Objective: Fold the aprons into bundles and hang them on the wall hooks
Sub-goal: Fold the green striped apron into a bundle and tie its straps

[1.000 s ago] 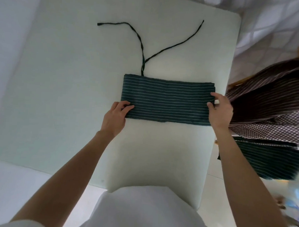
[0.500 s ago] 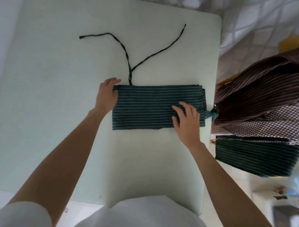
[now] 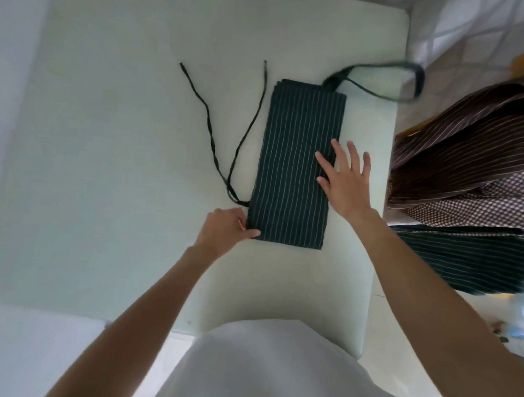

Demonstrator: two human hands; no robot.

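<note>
A dark green apron (image 3: pixel 295 157) with thin white stripes lies folded into a long narrow rectangle on the pale table (image 3: pixel 112 149), its length running away from me. Two waist ties (image 3: pixel 224 142) trail out from its near left corner. Its neck loop (image 3: pixel 389 80) lies blurred at the far right corner, over the table edge. My left hand (image 3: pixel 226 229) pinches the near left corner of the apron. My right hand (image 3: pixel 345 178) rests flat with spread fingers on the apron's right edge.
To the right of the table hang other aprons: a brown striped one (image 3: pixel 467 141), a brown checked one (image 3: pixel 477 198) and a dark green striped one (image 3: pixel 474 258). The table's right edge (image 3: pixel 388 162) lies close beside my right hand. Patterned white fabric (image 3: pixel 472 24) shows at the far right.
The folded apron has been turned a quarter turn, from lying crosswise to lying lengthwise. The neck loop swung out to the far right. My left hand went to the near corner, my right to the right edge.
</note>
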